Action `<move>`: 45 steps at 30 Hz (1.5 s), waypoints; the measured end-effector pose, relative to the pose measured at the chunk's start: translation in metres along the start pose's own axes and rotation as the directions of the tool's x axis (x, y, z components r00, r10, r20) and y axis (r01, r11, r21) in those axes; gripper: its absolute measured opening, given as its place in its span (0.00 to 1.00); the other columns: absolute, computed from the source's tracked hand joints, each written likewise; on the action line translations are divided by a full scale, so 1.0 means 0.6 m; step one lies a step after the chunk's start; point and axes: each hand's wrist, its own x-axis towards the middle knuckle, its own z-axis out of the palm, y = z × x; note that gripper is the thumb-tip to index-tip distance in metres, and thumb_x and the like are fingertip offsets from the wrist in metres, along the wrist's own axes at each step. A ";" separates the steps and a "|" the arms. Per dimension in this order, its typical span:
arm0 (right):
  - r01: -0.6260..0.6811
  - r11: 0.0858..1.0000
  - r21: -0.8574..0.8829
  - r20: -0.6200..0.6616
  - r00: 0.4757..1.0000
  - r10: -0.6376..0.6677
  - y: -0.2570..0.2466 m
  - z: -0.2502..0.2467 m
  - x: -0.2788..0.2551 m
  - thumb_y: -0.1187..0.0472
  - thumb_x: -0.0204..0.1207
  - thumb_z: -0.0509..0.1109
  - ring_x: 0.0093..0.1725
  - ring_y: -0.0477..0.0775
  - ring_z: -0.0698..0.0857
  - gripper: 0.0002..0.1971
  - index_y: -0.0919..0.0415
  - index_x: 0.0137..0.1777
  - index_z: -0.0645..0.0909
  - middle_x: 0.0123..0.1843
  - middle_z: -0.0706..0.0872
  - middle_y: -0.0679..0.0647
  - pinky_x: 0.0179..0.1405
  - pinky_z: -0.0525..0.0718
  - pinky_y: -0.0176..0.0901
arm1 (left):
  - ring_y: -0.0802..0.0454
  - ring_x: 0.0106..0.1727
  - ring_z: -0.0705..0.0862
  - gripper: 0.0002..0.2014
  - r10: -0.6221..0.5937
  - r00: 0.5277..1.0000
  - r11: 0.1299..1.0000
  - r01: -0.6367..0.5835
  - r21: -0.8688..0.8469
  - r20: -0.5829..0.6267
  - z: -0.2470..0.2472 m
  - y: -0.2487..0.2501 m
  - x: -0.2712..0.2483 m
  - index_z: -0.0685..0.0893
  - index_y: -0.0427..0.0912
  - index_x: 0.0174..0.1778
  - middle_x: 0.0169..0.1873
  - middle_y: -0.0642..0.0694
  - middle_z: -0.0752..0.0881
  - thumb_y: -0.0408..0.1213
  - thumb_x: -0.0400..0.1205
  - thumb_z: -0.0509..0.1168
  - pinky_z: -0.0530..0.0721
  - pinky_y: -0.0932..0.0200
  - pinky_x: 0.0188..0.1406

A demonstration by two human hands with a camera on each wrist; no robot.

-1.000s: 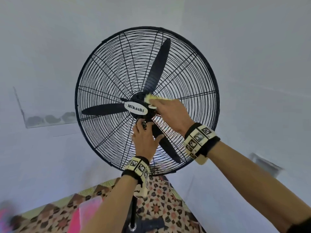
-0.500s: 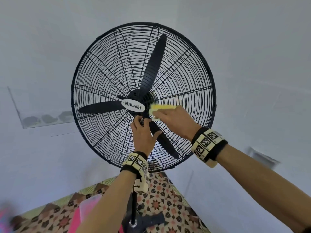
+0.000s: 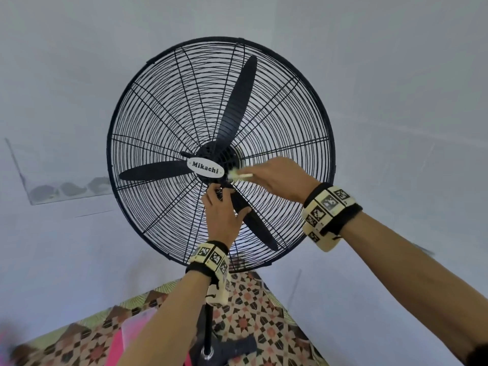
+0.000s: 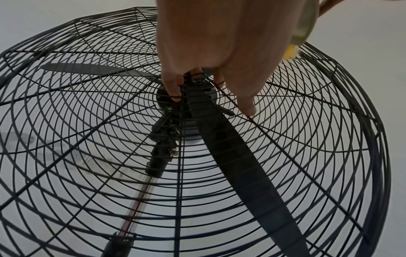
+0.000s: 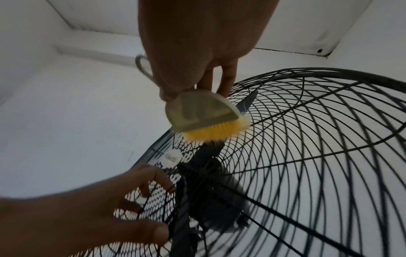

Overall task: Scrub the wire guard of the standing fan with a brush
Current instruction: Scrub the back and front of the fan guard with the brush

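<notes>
Head view: from where I stand the standing fan (image 3: 221, 154) tilts its face toward the person, both arms reaching up to it.
Wire guard: the round black wire guard (image 3: 277, 122) fills the middle of the view, its spokes running out from the oval Mikachi badge (image 3: 205, 167) at the hub.
Right hand: the right hand (image 3: 280, 178) grasps a brush (image 5: 204, 113) by its pale back, yellow bristles turned onto the wires just right of the badge.
Left hand: the left hand (image 3: 223, 215) sits below the badge, fingertips (image 4: 175, 93) hooked through the wires and gripping the guard; it looks to be steadying the fan.
Key relation: the brush lies at the hub end of a spoke, above and to the right of the bracing hand, and the guard spreads away from it on every side.
Likely next: I'd guess an outward stroke along the spokes toward the rim, the brush hand doing the travelling.
</notes>
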 end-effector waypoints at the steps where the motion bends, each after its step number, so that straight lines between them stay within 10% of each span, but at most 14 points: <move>1: 0.010 1.000 0.004 -0.093 0.996 -0.010 0.007 -0.002 0.000 0.63 0.84 0.72 0.29 0.52 0.85 0.18 0.56 0.73 0.83 0.52 0.93 0.59 0.29 0.84 0.39 | 0.36 0.73 0.63 0.31 0.003 1.000 1.000 -0.003 0.000 -0.002 0.000 -0.001 -0.001 0.77 0.43 0.69 0.76 0.35 0.66 0.57 0.77 0.78 0.77 0.35 0.73; 4: 0.011 0.997 -0.073 -0.198 0.980 -0.025 0.006 0.013 -0.007 0.69 0.76 0.80 0.43 0.60 0.93 0.22 0.56 0.69 0.86 0.61 0.92 0.56 0.44 0.92 0.59 | 0.35 0.73 0.63 0.31 0.009 1.000 1.000 -0.009 0.004 -0.005 0.000 -0.004 -0.001 0.78 0.43 0.70 0.77 0.35 0.66 0.58 0.78 0.77 0.76 0.36 0.73; 8: -0.014 0.997 -0.077 0.098 0.995 0.022 -0.019 0.022 -0.005 0.59 0.89 0.65 0.35 0.48 0.81 0.18 0.52 0.78 0.79 0.54 0.93 0.57 0.42 0.87 0.44 | 0.33 0.74 0.64 0.34 -0.007 1.000 1.000 0.007 0.014 0.014 0.000 0.000 0.004 0.77 0.39 0.71 0.77 0.32 0.67 0.57 0.77 0.78 0.77 0.34 0.74; 14: -0.065 0.997 -0.042 -0.206 0.977 0.055 0.015 0.000 -0.011 0.64 0.81 0.76 0.31 0.59 0.90 0.19 0.56 0.72 0.84 0.57 0.93 0.59 0.33 0.92 0.52 | 0.34 0.72 0.65 0.31 0.023 1.000 1.000 -0.023 0.001 -0.017 -0.002 -0.007 -0.004 0.78 0.42 0.69 0.76 0.35 0.67 0.56 0.78 0.78 0.80 0.39 0.67; 18: -0.063 0.997 -0.055 0.129 0.989 0.069 -0.006 0.022 -0.014 0.52 0.91 0.60 0.26 0.39 0.72 0.18 0.53 0.77 0.79 0.38 0.83 0.48 0.28 0.72 0.31 | 0.35 0.72 0.64 0.32 0.025 1.000 1.000 -0.025 -0.010 -0.012 0.001 -0.004 0.000 0.77 0.41 0.69 0.76 0.33 0.67 0.56 0.77 0.78 0.80 0.35 0.68; 23: -0.059 0.992 -0.111 -0.279 0.960 0.026 0.024 -0.004 -0.026 0.66 0.77 0.80 0.34 0.59 0.92 0.21 0.59 0.69 0.86 0.54 0.94 0.60 0.35 0.92 0.56 | 0.32 0.72 0.66 0.31 0.034 0.999 0.999 -0.034 0.011 -0.021 0.000 -0.008 -0.003 0.78 0.42 0.69 0.76 0.34 0.68 0.56 0.78 0.78 0.77 0.35 0.71; 28: -0.038 0.997 -0.071 0.062 0.997 0.042 0.021 0.011 -0.046 0.53 0.89 0.63 0.31 0.54 0.87 0.18 0.52 0.77 0.80 0.46 0.93 0.57 0.36 0.91 0.51 | 0.31 0.72 0.66 0.31 0.028 1.000 1.000 -0.028 0.006 -0.001 -0.001 -0.003 0.003 0.78 0.41 0.69 0.76 0.32 0.68 0.56 0.77 0.78 0.75 0.35 0.72; 31: -0.096 0.995 0.009 -0.087 0.992 0.096 0.034 -0.002 -0.052 0.50 0.89 0.59 0.29 0.52 0.84 0.20 0.52 0.77 0.81 0.42 0.92 0.57 0.34 0.89 0.48 | 0.32 0.73 0.65 0.31 0.024 1.000 1.000 -0.024 0.009 -0.003 -0.001 0.000 -0.002 0.78 0.41 0.68 0.76 0.33 0.68 0.57 0.78 0.78 0.75 0.37 0.72; 34: -0.071 0.994 -0.086 -0.303 0.952 0.042 0.053 -0.008 -0.058 0.63 0.82 0.75 0.39 0.58 0.93 0.19 0.55 0.72 0.85 0.60 0.93 0.58 0.45 0.90 0.54 | 0.33 0.74 0.65 0.31 0.024 1.000 1.000 -0.024 0.007 0.000 -0.003 -0.005 -0.005 0.78 0.41 0.69 0.77 0.33 0.67 0.57 0.79 0.76 0.76 0.38 0.70; 37: 0.046 0.995 -0.092 -0.177 0.982 -0.061 0.028 0.005 -0.068 0.69 0.74 0.81 0.40 0.59 0.94 0.23 0.57 0.68 0.86 0.59 0.93 0.57 0.42 0.93 0.63 | 0.34 0.74 0.64 0.31 0.023 1.000 1.000 -0.023 -0.002 0.004 -0.003 -0.005 -0.001 0.78 0.41 0.70 0.77 0.33 0.66 0.57 0.78 0.77 0.76 0.38 0.72; 41: 0.041 0.999 -0.030 0.032 0.999 -0.040 0.021 0.001 -0.071 0.62 0.83 0.74 0.28 0.55 0.87 0.18 0.58 0.72 0.85 0.54 0.94 0.62 0.36 0.92 0.50 | 0.33 0.75 0.64 0.31 0.017 1.000 1.000 -0.017 -0.011 0.011 0.000 -0.001 0.000 0.78 0.41 0.70 0.77 0.34 0.66 0.56 0.78 0.78 0.77 0.36 0.71; 45: -0.038 0.999 -0.015 -0.210 0.977 0.034 0.055 -0.021 -0.068 0.64 0.82 0.72 0.34 0.59 0.91 0.18 0.55 0.71 0.85 0.63 0.91 0.59 0.43 0.92 0.57 | 0.33 0.73 0.65 0.30 0.029 1.000 0.999 -0.029 -0.015 -0.004 0.003 -0.009 -0.005 0.77 0.42 0.68 0.76 0.35 0.66 0.57 0.78 0.78 0.82 0.34 0.67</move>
